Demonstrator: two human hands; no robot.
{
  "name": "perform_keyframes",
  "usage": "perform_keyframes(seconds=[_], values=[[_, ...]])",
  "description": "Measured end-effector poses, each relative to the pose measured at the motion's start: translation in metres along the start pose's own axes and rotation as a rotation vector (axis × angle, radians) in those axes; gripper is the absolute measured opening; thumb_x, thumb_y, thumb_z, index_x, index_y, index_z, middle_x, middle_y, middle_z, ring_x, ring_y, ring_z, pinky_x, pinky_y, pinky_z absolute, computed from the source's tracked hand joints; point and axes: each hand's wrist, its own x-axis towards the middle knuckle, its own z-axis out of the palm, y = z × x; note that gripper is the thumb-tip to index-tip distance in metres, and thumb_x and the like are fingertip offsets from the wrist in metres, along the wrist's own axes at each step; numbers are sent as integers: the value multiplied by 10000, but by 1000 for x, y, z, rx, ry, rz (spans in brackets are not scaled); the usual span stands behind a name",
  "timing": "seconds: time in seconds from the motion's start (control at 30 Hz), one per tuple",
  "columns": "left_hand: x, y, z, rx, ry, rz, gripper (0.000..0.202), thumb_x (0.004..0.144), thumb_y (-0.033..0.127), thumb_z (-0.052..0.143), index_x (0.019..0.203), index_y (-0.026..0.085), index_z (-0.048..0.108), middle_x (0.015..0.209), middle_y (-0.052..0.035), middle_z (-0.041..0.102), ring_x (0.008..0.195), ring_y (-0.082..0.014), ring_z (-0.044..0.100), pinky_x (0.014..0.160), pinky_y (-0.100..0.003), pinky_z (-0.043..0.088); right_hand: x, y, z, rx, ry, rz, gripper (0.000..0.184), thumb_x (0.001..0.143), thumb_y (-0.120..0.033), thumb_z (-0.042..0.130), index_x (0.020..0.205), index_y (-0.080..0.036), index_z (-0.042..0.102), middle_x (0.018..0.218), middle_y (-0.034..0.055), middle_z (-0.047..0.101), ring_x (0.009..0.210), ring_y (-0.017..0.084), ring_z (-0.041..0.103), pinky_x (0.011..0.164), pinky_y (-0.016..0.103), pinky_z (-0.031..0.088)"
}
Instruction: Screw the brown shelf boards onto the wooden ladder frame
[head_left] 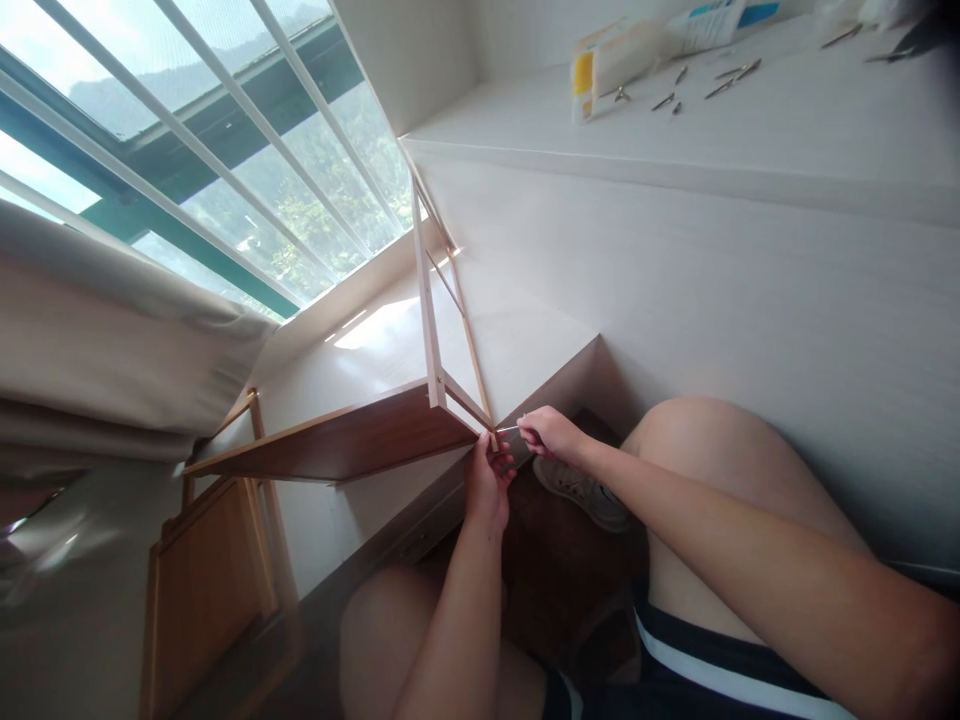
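Landmark: frame corner (489,432), where the white frame (424,290) is meeting the wooden panel (352,442).
Right hand: right hand (550,433) is pinching a thin metal pin (508,429) between thumb and fingertips, just right of the frame corner, and pointing its tip at the joint.
Left hand: left hand (487,488) is sitting just below the frame corner with its fingers curled shut against it, bracing it. Whether a small part is also lying under those fingertips cannot be told.
Thing in hand: the metal pin is lying level, its free end touching or nearly touching the frame corner; too thin to tell if it is a screw or a key.
Step, as judged: looks like a fastener is being started or turned into the joint, with seating only beginning.
Next move is calling for: keeping the pin square to the frame corner, holding the left-hand brace firm so the panel is not sagging, and using light turning pressure.
Risk, as judged: the pin slipping off line, or the joint opening.
Around: a shoe (589,492) is resting below and right of the frame corner; a ledge (787,130) well above it is carrying loose hardware (731,80) and a packet (607,65); a window (225,130) and curtain (97,340) are sitting far to its left.
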Motion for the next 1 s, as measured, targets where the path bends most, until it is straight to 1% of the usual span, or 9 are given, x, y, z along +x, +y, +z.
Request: perform_keyframes(seconds=[0.1, 0.37, 0.57, 0.67, 0.77, 0.9, 1.0], values=[[1, -1, -1, 16, -7, 7, 450, 769, 569, 644, 986, 177, 693, 850, -18, 627, 625, -85, 526, 557, -217, 381, 2, 3, -1, -22, 10, -16, 344, 787, -306, 490, 463, -199, 445, 331, -34, 351, 307, 73, 286, 350, 225, 151], [-2, 1, 1, -45, -14, -1, 384, 774, 502, 662, 957, 165, 685, 808, 3, 613, 621, -77, 520, 550, -216, 372, 5, 7, -3, -39, 49, -38, 351, 780, -309, 508, 455, -203, 428, 327, -43, 329, 305, 69, 291, 360, 227, 144], [-3, 1, 3, -39, -3, -2, 377, 773, 503, 663, 937, 164, 678, 806, 0, 622, 607, -74, 522, 548, -218, 375, 6, 10, -5, -69, 26, -50, 355, 806, -316, 508, 476, -204, 438, 340, -38, 359, 323, 78, 307, 381, 241, 165], [-2, 1, 2, -36, -5, -11, 392, 781, 513, 655, 955, 163, 684, 805, -3, 622, 610, -77, 528, 542, -217, 375, 7, 13, -7, -156, 29, -119, 370, 835, -320, 498, 488, -203, 449, 372, -26, 407, 361, 91, 346, 415, 252, 228], [-1, 0, 1, -38, -8, -16, 399, 792, 508, 646, 977, 158, 690, 808, -7, 616, 616, -76, 527, 539, -214, 374, 7, 14, -9, -291, 60, -195, 381, 870, -322, 481, 511, -195, 485, 411, -17, 450, 416, 108, 390, 472, 263, 284], [-1, 0, 1, -21, -18, 0, 404, 790, 517, 631, 974, 163, 692, 814, -14, 623, 610, -81, 520, 545, -215, 372, 4, 15, -12, -474, 118, -288, 370, 903, -332, 488, 564, -188, 524, 484, -14, 514, 483, 117, 419, 523, 267, 284], [-1, -1, 2, -20, -19, 2, 401, 787, 522, 624, 960, 168, 696, 802, -13, 626, 605, -84, 522, 546, -218, 368, 3, 14, -13, -555, 134, -306, 352, 922, -333, 472, 609, -189, 543, 505, -15, 530, 500, 124, 436, 531, 269, 275]])
